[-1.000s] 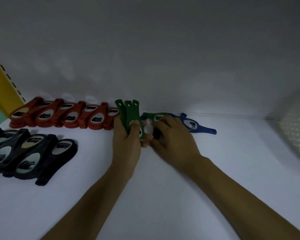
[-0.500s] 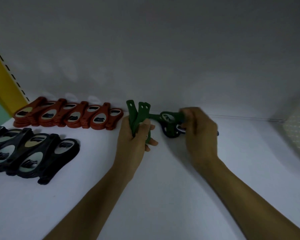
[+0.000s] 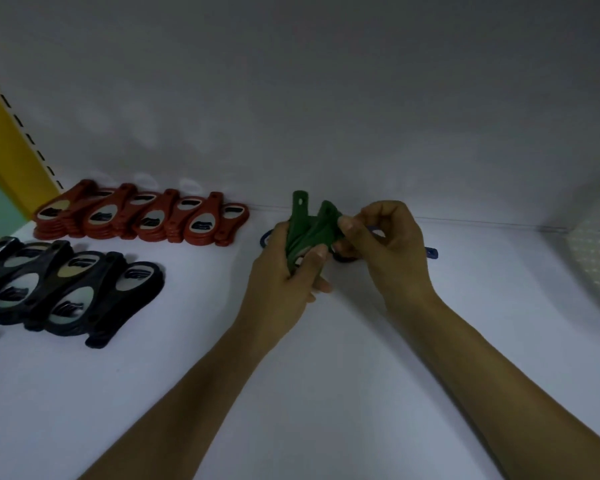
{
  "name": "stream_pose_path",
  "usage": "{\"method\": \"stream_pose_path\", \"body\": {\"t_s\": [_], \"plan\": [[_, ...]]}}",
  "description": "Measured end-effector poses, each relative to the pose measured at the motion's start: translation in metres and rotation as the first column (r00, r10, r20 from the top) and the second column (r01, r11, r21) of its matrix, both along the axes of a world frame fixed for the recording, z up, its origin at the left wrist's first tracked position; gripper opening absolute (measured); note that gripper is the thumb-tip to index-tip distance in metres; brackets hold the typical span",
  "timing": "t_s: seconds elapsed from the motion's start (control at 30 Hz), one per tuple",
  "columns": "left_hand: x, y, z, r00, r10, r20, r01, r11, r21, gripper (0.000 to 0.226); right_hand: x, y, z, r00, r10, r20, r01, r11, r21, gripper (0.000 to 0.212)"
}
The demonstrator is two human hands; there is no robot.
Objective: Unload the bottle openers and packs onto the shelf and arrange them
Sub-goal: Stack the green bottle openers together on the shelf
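Observation:
My left hand [image 3: 284, 271] grips a bunch of green bottle openers [image 3: 307, 230] upright above the white shelf [image 3: 326, 375], handles pointing up. From the right, my right hand [image 3: 388, 247] pinches the handle end of one green opener in the bunch, thumb and fingers curled on it. Blue openers [image 3: 430, 252] lie on the shelf behind my hands, mostly hidden. A row of red openers [image 3: 146, 216] lies along the back wall at the left. In front of that row lie black openers [image 3: 66, 292], overlapping.
A yellow slotted upright [image 3: 11, 140] bounds the shelf on the left. A white perforated basket [image 3: 596, 258] stands at the right edge. The grey back wall [image 3: 326, 116] rises right behind the openers.
My right hand lifted a green opener off the shelf, brought it left and set it against the bunch in my left hand. The bunch rose slightly and moved right.

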State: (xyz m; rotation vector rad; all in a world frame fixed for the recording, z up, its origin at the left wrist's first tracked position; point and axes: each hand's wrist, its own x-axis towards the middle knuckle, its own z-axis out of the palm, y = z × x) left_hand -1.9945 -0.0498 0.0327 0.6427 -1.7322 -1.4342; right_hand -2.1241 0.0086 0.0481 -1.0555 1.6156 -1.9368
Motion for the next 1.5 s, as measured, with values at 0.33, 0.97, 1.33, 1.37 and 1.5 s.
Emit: {"method": "stream_pose_path", "body": {"t_s": [0.33,0.97,1.33,1.37,1.5], "plan": [[0.001,-0.006,0.001,0.993,0.096,-0.065,-0.086,0.986,0.143,0.030,-0.016,0.000,-0.015,0.517,0.119,-0.848,0.377,0.857,0.350,0.021],[-0.001,-0.009,-0.003,0.996,0.026,-0.089,-0.021,0.998,0.059,0.018,-0.007,0.000,0.000,0.975,0.128,0.181,-0.138,0.989,0.044,0.019],[0.000,-0.016,0.002,0.938,0.200,-0.282,-0.105,0.942,0.319,0.032,-0.025,-0.045,-0.005,0.560,0.254,-0.789,0.320,0.812,0.489,0.029],[0.000,-0.016,0.002,0.942,0.189,-0.276,-0.099,0.946,0.308,0.031,-0.025,-0.051,-0.005,0.493,0.303,-0.815,0.357,0.784,0.508,0.031],[0.002,-0.016,0.003,0.941,0.176,-0.290,-0.078,0.944,0.320,0.033,-0.025,-0.067,0.000,0.303,0.320,-0.898,0.482,0.762,0.434,0.029]]}}
